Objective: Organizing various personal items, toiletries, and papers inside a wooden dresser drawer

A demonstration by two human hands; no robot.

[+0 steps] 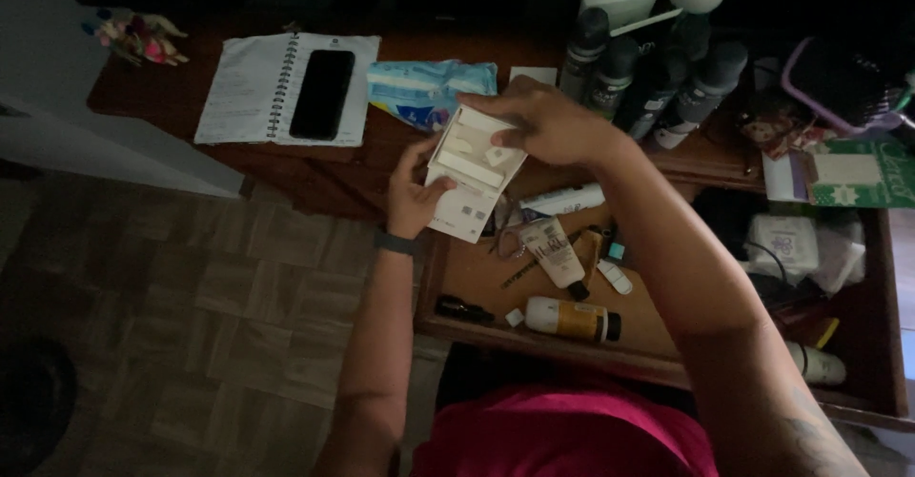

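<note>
My left hand [414, 194] grips the near left edge of a small white open box [474, 167] held over an open drawer. My right hand [541, 124] rests on the box's far right side, fingers reaching into its moulded white insert. A dark band sits on my left wrist [395, 243]. Whether anything lies in the insert is too dim to tell.
The open wooden drawer [477, 329] holds tubes and small bottles [570, 319]. On the desk lie a spiral notebook [250, 86] with a black phone [321, 94] on it, a blue packet [426, 88], several dark spray cans [610, 67] and a green card [863, 174]. Parquet floor at left.
</note>
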